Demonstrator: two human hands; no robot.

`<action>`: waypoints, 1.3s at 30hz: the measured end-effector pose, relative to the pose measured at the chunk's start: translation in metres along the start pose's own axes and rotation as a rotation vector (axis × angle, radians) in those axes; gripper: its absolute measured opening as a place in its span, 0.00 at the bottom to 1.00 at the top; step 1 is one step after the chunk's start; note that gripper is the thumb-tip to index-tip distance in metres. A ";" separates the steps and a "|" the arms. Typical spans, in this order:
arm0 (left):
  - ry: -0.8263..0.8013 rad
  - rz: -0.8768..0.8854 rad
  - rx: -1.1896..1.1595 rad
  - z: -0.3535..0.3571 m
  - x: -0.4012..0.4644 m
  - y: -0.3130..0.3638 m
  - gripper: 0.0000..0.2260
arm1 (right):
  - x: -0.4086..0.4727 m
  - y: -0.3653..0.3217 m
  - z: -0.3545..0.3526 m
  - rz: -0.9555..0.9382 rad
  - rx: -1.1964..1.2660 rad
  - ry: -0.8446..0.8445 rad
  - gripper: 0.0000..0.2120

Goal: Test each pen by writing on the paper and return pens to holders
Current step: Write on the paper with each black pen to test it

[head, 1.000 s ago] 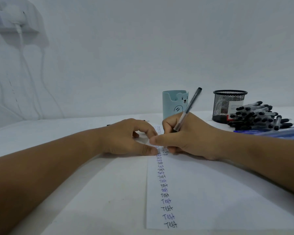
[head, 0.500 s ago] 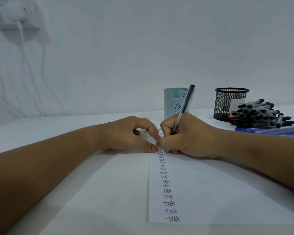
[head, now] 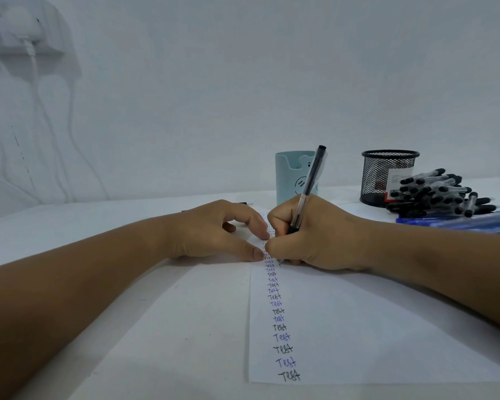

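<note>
- Right hand (head: 315, 235): curled round one clear-barrelled pen (head: 309, 189) with a black cap end, held tilted, top leaning away and to the right; tip hidden behind the fingers at the paper (head: 358, 327).
- Left hand (head: 214, 229): resting at the paper's left edge, thumb and forefinger laid flat on the sheet, other fingers loosely bent, nothing gripped; thumb tip just beside the right hand's knuckle.
- One white sheet of paper on the worktop (head: 127, 313), near edge toward the camera, far end under both hands.
- One column of handwritten "Test" words (head: 280, 327) down the sheet's left side, in black and blue ink; about sixteen legible between the hands and the near edge, the farthest too small to count surely.
- Two holders behind the hands: one pale blue cup (head: 289, 177) with a bear face, partly behind the held pen; one black mesh cup (head: 387, 174) with a white label, well to its right. Contents of neither visible.
- One heap of black-capped pens (head: 439, 194) lying on the worktop just right of the mesh cup; number too many and overlapped to count.
- Blue pens (head: 474, 220) lying in front of that heap, at least two; exact number unclear.
- One further dark pen (head: 244, 203) on the worktop, mostly hidden behind the left hand.
</note>
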State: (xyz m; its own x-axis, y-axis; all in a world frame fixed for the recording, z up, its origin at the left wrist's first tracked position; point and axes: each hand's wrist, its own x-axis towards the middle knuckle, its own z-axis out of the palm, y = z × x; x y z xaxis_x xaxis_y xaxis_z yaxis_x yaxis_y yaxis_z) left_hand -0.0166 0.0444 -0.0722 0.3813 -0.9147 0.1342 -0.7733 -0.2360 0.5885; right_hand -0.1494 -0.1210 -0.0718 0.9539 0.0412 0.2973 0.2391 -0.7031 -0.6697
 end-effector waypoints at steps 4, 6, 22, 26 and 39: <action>-0.003 -0.011 -0.002 0.000 0.000 0.001 0.17 | -0.001 0.001 -0.001 0.012 0.084 0.001 0.18; -0.003 -0.011 -0.004 0.000 0.000 0.001 0.17 | -0.001 0.001 -0.001 0.015 0.088 -0.006 0.18; 0.004 -0.019 -0.011 0.000 0.000 0.002 0.19 | 0.001 0.002 -0.002 -0.016 -0.009 0.004 0.17; 0.003 -0.013 -0.009 0.000 0.000 0.001 0.18 | 0.001 0.003 -0.002 -0.014 0.001 -0.006 0.17; 0.004 -0.019 -0.006 0.000 0.000 0.002 0.18 | 0.004 0.009 -0.003 -0.032 0.053 -0.004 0.19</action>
State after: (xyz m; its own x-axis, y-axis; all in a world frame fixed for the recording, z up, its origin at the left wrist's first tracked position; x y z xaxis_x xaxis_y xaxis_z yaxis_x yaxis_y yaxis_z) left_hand -0.0176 0.0441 -0.0710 0.3977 -0.9089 0.1257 -0.7630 -0.2515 0.5954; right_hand -0.1438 -0.1291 -0.0751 0.9462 0.0662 0.3167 0.2790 -0.6624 -0.6952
